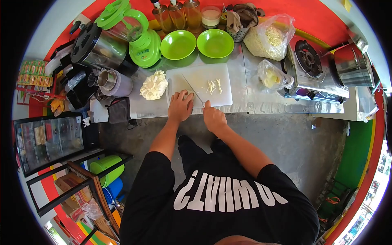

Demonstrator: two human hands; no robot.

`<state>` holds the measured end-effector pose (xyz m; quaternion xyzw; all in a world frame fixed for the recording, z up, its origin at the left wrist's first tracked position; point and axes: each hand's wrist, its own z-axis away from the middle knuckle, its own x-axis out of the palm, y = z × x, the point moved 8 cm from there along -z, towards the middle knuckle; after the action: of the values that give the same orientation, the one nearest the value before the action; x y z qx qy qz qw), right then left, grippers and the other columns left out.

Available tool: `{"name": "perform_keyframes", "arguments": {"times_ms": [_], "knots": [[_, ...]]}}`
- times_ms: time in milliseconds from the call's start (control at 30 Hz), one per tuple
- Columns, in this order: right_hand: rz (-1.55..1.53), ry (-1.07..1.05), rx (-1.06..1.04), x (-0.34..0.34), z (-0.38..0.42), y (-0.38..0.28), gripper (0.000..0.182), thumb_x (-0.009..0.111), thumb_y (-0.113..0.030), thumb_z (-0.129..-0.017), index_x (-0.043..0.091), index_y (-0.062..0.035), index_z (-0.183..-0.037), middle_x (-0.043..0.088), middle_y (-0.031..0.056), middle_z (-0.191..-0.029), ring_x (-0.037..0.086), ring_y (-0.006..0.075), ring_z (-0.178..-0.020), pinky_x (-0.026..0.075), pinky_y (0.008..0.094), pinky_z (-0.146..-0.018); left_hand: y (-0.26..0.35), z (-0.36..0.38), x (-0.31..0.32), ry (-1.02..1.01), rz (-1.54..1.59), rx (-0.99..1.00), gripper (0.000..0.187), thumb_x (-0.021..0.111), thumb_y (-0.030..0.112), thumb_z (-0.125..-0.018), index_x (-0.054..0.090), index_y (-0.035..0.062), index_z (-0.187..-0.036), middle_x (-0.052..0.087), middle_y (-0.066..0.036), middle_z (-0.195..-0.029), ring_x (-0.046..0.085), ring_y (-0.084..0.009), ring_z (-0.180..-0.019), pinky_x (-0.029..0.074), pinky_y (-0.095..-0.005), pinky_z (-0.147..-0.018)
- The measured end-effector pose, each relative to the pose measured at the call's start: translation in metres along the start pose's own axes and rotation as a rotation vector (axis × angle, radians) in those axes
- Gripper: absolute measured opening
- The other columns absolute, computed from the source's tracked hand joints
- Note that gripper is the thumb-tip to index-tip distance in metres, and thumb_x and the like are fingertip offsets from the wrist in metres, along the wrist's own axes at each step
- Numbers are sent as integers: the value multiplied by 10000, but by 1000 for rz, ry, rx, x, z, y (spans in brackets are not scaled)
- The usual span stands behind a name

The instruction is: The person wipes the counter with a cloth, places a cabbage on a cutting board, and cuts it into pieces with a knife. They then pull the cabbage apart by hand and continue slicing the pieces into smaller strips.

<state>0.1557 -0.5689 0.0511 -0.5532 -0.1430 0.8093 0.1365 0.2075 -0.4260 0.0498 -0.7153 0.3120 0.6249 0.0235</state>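
Observation:
My right hand (215,118) is closed around the handle of a kitchen knife (193,89). The blade slants up and left across a white cutting board (222,98). At the board's lower left edge, my left hand (181,107) rests with curled fingers beside the blade; whatever is under the fingertips is hidden. Thin pale strips, apparently shredded mushroom (213,86), lie on the board right of the blade. Just left of the board sits a cream-white ruffled clump that looks like oyster mushroom (154,85).
Two green bowls (178,45) and a green blender (145,49) stand behind the board. A bag of pale shreds (267,40), a smaller plastic bag (274,76) and a gas stove (312,61) are at right. A purple-grey jug (118,83) stands left. Bottles (177,14) line the wall.

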Motion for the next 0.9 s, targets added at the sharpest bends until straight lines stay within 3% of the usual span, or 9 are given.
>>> {"name": "perform_keyframes", "arguments": {"times_ms": [200,267,367,467,600,667,900], "knots": [[58,-12,32,-3,8,-6,307,484,-304,-1070,453,-13,-1163,741,189,-819,753,383,-767,612,476,-689,1,2,-3,49,-35,29,321,676,198,-890,678,170,-1210,588,-62,-1285,556,-304,-1050,463,-444,-929],[-50,-42,91,14,7,1,315,482,-299,-1074,431,-9,-1185,722,269,-867,729,454,-852,591,533,-740,0,4,-3,54,-16,39,322,676,199,-892,676,163,-1212,593,-62,-1288,559,-302,-1050,463,-444,-928],[-57,-54,147,17,-1,-6,318,481,-292,-1073,420,-7,-1200,721,282,-894,722,465,-884,586,539,-763,-4,1,-2,68,1,57,321,674,202,-898,672,147,-1214,603,-58,-1289,564,-300,-1046,462,-442,-925],[6,26,112,17,-14,-9,382,470,-304,-1074,408,-5,-1305,746,208,-876,748,409,-839,602,505,-756,-3,6,-2,77,35,51,308,670,194,-907,660,135,-1209,605,-60,-1274,565,-307,-1028,459,-446,-925],[36,-31,173,7,-4,-17,359,466,-251,-1063,401,-1,-1313,743,231,-897,744,424,-853,597,514,-779,-5,4,-6,116,73,65,296,657,166,-911,647,120,-1203,608,-54,-1253,565,-307,-1011,457,-441,-912],[2,-24,226,11,4,-16,272,455,-163,-1041,405,14,-1241,721,293,-917,722,473,-889,583,549,-784,-7,5,-3,103,84,74,301,657,167,-910,657,121,-1207,609,-51,-1257,566,-298,-1010,456,-436,-909],[58,76,239,20,-11,-22,252,460,-119,-1020,412,-9,-1241,738,251,-890,748,424,-858,610,503,-759,-8,7,-2,92,92,61,337,666,128,-868,654,116,-1204,607,-44,-1259,568,-288,-1014,455,-424,-906]]}}
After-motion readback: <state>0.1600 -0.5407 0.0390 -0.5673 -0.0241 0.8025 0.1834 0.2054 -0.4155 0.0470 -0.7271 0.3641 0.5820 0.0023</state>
